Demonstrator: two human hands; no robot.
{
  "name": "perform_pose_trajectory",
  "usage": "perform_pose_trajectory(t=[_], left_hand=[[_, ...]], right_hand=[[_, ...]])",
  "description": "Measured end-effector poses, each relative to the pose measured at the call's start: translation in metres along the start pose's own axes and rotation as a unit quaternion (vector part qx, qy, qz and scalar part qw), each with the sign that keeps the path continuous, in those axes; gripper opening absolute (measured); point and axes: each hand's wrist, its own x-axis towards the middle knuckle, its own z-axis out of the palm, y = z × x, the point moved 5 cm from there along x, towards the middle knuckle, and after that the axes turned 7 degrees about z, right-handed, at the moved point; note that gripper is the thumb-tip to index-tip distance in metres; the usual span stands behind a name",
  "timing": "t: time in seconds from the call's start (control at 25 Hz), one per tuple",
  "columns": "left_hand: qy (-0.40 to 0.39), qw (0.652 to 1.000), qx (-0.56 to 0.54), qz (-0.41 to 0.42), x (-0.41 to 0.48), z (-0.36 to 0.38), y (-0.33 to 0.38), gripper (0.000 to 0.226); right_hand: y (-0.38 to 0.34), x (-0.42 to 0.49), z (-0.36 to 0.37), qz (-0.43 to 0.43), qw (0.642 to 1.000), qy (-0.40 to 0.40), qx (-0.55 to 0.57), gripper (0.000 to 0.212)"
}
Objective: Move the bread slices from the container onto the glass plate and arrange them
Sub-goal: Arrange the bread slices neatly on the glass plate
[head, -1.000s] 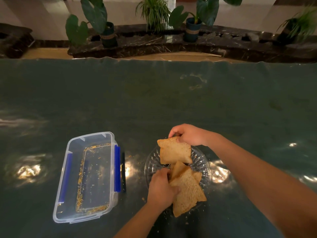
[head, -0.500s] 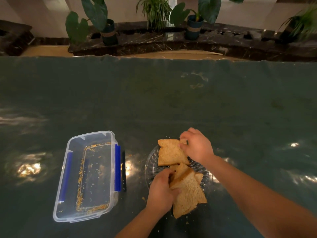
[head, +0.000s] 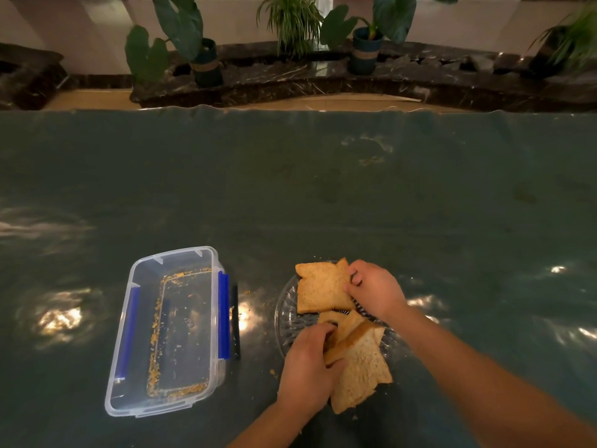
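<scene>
Since earlier: right hand (head: pixel 376 291) slid lower-centre, pinching top slice (head: pixel 323 286); left hand (head: pixel 310 367) gripped lower slices (head: pixel 360 367). Container (head: pixel 168 331) emptied; arranging on plate (head: pixel 286 318) remained.

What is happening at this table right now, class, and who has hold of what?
A person is arranging bread slices on a glass plate. The right hand grips the edge of the far slice, while the left hand holds the near slices, which overlap and hang over the plate's near rim. The plastic container to the left holds only crumbs, so the moving appears done and arranging remains.
</scene>
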Motion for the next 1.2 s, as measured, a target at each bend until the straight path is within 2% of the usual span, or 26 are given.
perform_pose_trajectory(t=[0.12,0.24,0.32,0.4,0.52,0.64,0.72,0.8,0.88,1.04,1.2], left_hand=[[0.000,0.999,-0.021,-0.038,0.002,-0.001,-0.007,0.061],[0.001,0.997,-0.013,-0.076,0.003,-0.003,-0.014,0.061],[0.002,0.994,-0.034,-0.107,0.005,-0.002,-0.018,0.060],[0.004,0.987,-0.085,-0.136,0.009,0.000,-0.018,0.059],[-0.003,0.970,-0.159,-0.182,0.010,0.006,-0.019,0.058],[-0.025,0.960,-0.182,-0.211,0.002,0.008,-0.021,0.054],[-0.028,0.965,-0.153,-0.211,-0.003,0.005,-0.020,0.047],[0.004,0.975,-0.099,-0.201,-0.006,-0.003,-0.017,0.041],[0.044,0.983,-0.048,-0.174,-0.005,-0.008,-0.013,0.037],[0.082,0.978,-0.097,-0.164,-0.004,-0.012,-0.003,0.014],[0.054,0.960,-0.208,-0.177,-0.009,-0.006,0.000,0.010]], right_hand=[[0.026,-0.023,-0.014,0.071,0.992,0.026,0.103,0.008],[0.051,-0.064,-0.023,0.123,0.983,0.042,0.127,0.022],[0.057,-0.091,-0.016,0.162,0.976,0.009,0.145,0.030],[0.051,-0.112,0.001,0.188,0.954,-0.051,0.227,0.029],[0.038,-0.129,0.016,0.181,0.931,-0.063,0.310,0.037],[0.043,-0.130,0.012,0.187,0.930,-0.035,0.314,0.040],[0.047,-0.129,0.009,0.189,0.946,-0.038,0.262,0.035],[0.048,-0.130,0.005,0.178,0.965,-0.049,0.185,0.033],[0.046,-0.132,-0.001,0.169,0.969,-0.048,0.175,0.024],[0.040,-0.137,-0.015,0.138,0.949,-0.044,0.280,0.019],[0.041,-0.130,-0.052,0.114,0.916,-0.055,0.382,0.018]])
